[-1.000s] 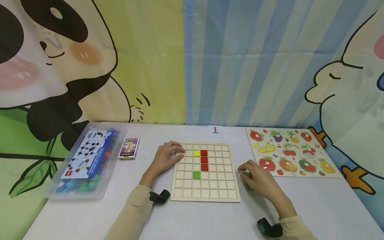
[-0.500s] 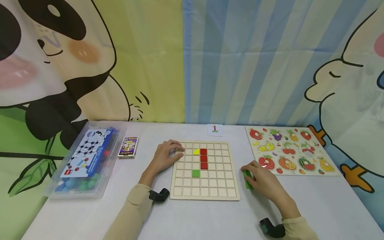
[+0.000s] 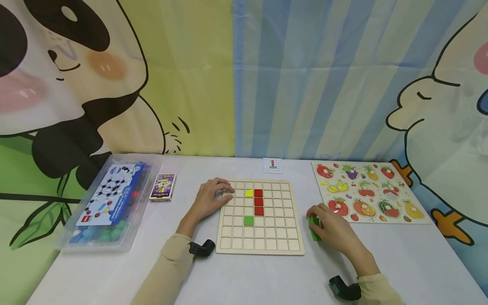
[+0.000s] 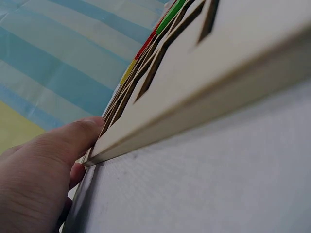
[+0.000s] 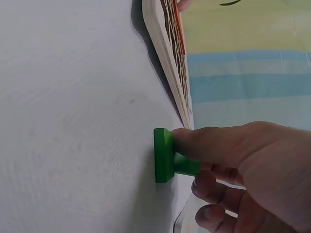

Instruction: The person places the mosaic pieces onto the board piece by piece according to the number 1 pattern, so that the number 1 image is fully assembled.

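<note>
While the left hand point(image 3: 211, 198) rests with its fingers laid over the far left corner of the board point(image 3: 260, 248), the right hand point(image 3: 332, 228) pinches green blocks point(image 3: 314, 227) on the table point(image 3: 267, 279), just off the board's right edge. In the right wrist view the thumb point(image 5: 214, 143) presses on a flat green block point(image 5: 163, 155) standing on edge, with a second green piece point(image 5: 186, 166) behind it under the curled fingers; how many blocks are in the grip cannot be told. A narrow strip of bare table separates the held blocks from the board's right edge.

Left of the grip, inside the board's grid, a green tile point(image 3: 249, 220) sits in one cell, with three red tiles point(image 3: 259, 201) stacked in a column beyond it and a yellow piece point(image 3: 249, 193) beside the top red one. The other cells are open.

In the left wrist view the left thumb point(image 4: 73, 136) touches the raised side of the board at its corner.

Just beyond the right hand lies a fruit puzzle point(image 3: 367, 192), its near edge close to the knuckles. A pattern card point(image 3: 273, 165) lies past the board's far edge. Well to the left of the left hand are a card box point(image 3: 162, 186) and a plastic case point(image 3: 108, 203). Open table stretches toward the person from both hands.
</note>
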